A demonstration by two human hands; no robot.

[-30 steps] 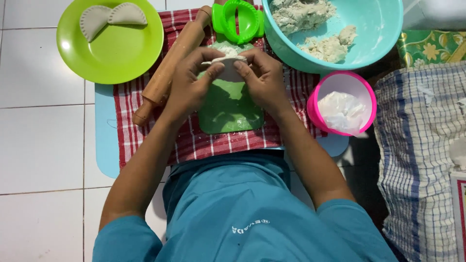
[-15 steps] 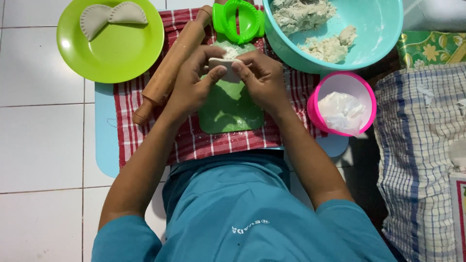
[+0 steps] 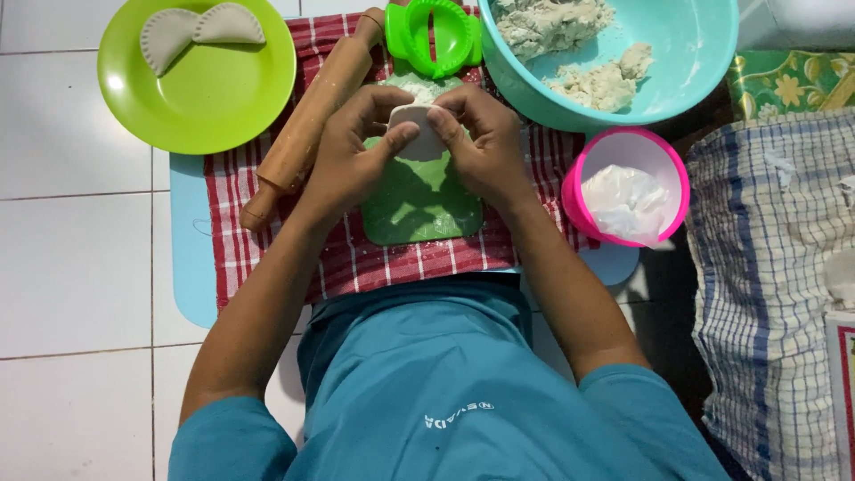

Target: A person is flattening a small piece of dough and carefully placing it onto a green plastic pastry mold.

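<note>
Above the green board (image 3: 423,200), a small piece of pale dough (image 3: 417,129) is pinched between both hands — left hand (image 3: 356,151) and right hand (image 3: 485,142), thumbs pressed on it. Beside them lie a wooden rolling pin (image 3: 307,125), a green dumpling press (image 3: 434,36) and a teal bowl (image 3: 686,53) of dough.

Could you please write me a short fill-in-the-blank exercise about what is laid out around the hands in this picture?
1. Both hands, the left hand and the right hand, pinch a small pale piece of dough over the ____ cutting board.
2. The round lime-green plate carries ____ folded dumplings.
3. The wooden rolling pin lies on the red checked ____.
4. The white plastic bag sits in the ____ bowl.

Missing words: green; two; cloth; pink
</note>
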